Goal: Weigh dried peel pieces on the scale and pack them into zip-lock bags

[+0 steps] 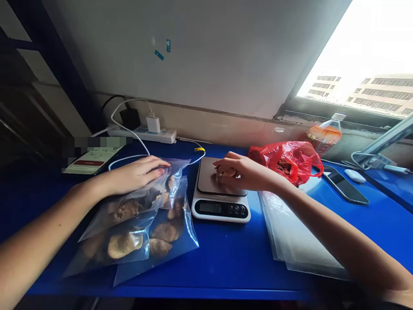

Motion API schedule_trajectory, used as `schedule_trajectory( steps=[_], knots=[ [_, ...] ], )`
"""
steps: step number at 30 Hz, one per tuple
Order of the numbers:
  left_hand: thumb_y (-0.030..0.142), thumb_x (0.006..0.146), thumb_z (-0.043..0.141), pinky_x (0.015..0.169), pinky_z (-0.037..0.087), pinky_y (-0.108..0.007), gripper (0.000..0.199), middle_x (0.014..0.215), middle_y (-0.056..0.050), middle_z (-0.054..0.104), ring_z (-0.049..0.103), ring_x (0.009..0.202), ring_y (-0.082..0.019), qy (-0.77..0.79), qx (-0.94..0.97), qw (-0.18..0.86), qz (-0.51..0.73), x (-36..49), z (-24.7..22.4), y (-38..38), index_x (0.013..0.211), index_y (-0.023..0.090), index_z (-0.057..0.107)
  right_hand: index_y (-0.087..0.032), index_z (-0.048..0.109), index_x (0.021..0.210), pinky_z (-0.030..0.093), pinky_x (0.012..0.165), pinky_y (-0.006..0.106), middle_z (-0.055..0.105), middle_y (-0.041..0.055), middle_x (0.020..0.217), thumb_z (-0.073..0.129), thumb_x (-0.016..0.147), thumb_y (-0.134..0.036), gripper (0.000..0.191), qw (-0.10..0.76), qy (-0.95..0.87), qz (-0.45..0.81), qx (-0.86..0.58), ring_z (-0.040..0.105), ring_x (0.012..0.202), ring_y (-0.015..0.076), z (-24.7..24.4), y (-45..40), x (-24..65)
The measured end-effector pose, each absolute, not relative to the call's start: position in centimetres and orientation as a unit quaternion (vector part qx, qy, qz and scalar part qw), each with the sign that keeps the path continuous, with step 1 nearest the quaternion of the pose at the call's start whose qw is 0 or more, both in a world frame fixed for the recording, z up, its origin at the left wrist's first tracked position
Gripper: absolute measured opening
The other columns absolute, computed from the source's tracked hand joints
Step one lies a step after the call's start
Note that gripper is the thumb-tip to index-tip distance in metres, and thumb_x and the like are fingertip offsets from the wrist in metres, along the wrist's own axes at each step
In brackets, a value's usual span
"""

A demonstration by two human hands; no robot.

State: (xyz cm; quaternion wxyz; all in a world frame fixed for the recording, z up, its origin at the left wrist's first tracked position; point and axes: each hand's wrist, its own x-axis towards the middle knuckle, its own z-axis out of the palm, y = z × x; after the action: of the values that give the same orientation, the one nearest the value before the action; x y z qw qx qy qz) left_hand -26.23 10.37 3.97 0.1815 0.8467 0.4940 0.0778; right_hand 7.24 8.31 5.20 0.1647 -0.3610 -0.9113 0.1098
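Observation:
My left hand (142,172) lies flat, fingers stretched out, on a pile of clear plastic bags (190,230). Brown pieces that look like dried mushrooms (125,244) show inside them. Over the steel plate of a white kitchen scale (197,206), my right hand (243,172) is closed with its fingers curled round a brown dried mushroom (227,172). Whether the mushroom touches the plate I cannot tell. The scale's small display (209,208) seems to read zero.
Right of the scale are a red plastic bag (298,157) with brown pieces inside and flat clear bags (300,245). A phone (345,185), white earbud case (355,175) and drink bottle (329,133) stand beyond. A power strip (166,135) and lit phone (97,158) are back left.

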Motion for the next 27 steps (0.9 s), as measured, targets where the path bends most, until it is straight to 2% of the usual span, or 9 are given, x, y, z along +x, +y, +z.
schedule_trajectory(
  steps=[4,8,11,15,18,21,27],
  knots=[
    [0.045,0.095,0.032,0.112,0.029,-0.041,0.052,0.139,-0.01,0.05,0.045,0.129,-0.024,0.491,0.847,0.185,0.082,-26.4,3.9,10.1,0.133,0.016,0.051,-0.016,0.051,0.133,0.055,0.078,0.034,0.061,0.0124,0.111,0.057,0.093,-0.032,0.044,0.212,-0.901,0.095,-0.367,0.062,0.093,0.0199,5.7,7.4,6.8],
    [0.048,0.096,0.031,0.113,0.03,-0.043,0.052,0.139,-0.009,0.051,0.044,0.131,-0.025,0.498,0.841,0.194,0.077,-26.6,3.9,9.7,0.134,0.018,0.051,-0.018,0.054,0.127,0.051,0.088,0.039,0.063,0.0126,0.115,0.057,0.094,-0.036,0.038,0.283,-0.876,0.016,-0.39,0.06,0.105,0.0235,6.0,6.2,8.3],
    [0.051,0.095,0.032,0.113,0.029,-0.045,0.052,0.14,-0.008,0.051,0.043,0.132,-0.026,0.504,0.837,0.194,0.083,-26.9,3.9,9.5,0.133,0.02,0.051,-0.019,0.059,0.118,0.051,0.085,0.038,0.067,0.0114,0.109,0.055,0.094,-0.031,0.027,0.324,-0.845,-0.021,-0.424,0.063,0.099,0.0226,5.4,5.4,11.3],
    [0.054,0.096,0.032,0.114,0.029,-0.045,0.052,0.142,-0.006,0.05,0.043,0.134,-0.026,0.505,0.836,0.195,0.086,-27.4,3.5,9.6,0.134,0.023,0.051,-0.02,0.065,0.095,0.051,0.072,0.033,0.07,0.0073,0.089,0.053,0.094,-0.028,0.015,0.362,-0.785,-0.036,-0.502,0.065,0.079,0.019,3.2,5.4,14.9],
    [0.058,0.095,0.034,0.113,0.033,-0.043,0.053,0.142,-0.002,0.051,0.045,0.133,-0.026,0.51,0.836,0.188,0.072,-27.9,3.3,9.9,0.134,0.028,0.051,-0.019,0.066,0.088,0.05,0.068,0.031,0.071,0.0058,0.084,0.052,0.093,-0.027,0.016,0.363,-0.773,-0.014,-0.52,0.065,0.073,0.0177,1.6,6.3,15.6],
    [0.06,0.092,0.036,0.109,0.039,-0.04,0.052,0.137,0.001,0.055,0.052,0.126,-0.025,0.506,0.843,0.165,0.078,-28.2,3.2,10.2,0.131,0.031,0.055,-0.019,0.067,0.089,0.05,0.068,0.031,0.07,0.0062,0.083,0.052,0.092,-0.027,0.017,0.318,-0.806,-0.009,-0.499,0.064,0.074,0.0183,0.7,7.0,15.1],
    [0.055,0.09,0.042,0.097,0.046,-0.036,0.042,0.118,0.002,0.063,0.061,0.108,-0.023,0.502,0.843,0.063,0.185,-27.1,3.3,10.1,0.116,0.029,0.063,-0.02,0.068,0.092,0.049,0.069,0.033,0.07,0.0069,0.083,0.053,0.092,-0.025,0.016,0.293,-0.82,-0.002,-0.492,0.062,0.075,0.0195,0.6,6.7,14.8]
  ],
)
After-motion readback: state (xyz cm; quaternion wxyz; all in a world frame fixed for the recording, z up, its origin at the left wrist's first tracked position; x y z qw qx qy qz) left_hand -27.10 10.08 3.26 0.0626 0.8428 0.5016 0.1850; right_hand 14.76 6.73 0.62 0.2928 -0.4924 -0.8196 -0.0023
